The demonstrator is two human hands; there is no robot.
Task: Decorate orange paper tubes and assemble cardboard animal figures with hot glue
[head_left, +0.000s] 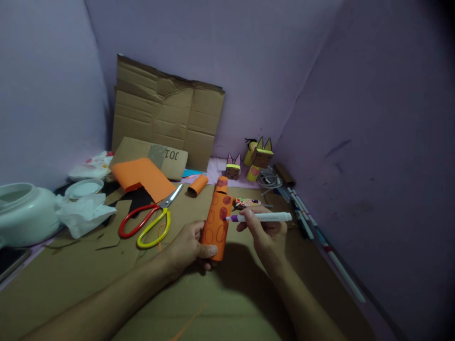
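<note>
My left hand (192, 248) is closed around the lower end of an orange paper tube (216, 232), its thumb across the front. Oval outlines cover the tube, and a few of them near the right side are filled in dark purple. A smaller orange piece with a dark mark joins its top end. In my right hand (266, 234) is a white marker (273, 217) with a purple end, pinched between thumb and fingers. The marker's tip meets the tube's right side beside a filled oval.
Red-and-yellow scissors (152, 218) lie partly spread on the cardboard left of the tube. Behind them are orange paper (142, 173) and a short orange roll (198, 185). Paper animal figures (262, 158) stand at the back; several markers (343, 272) line the right wall. A white pot (28, 215) stands left.
</note>
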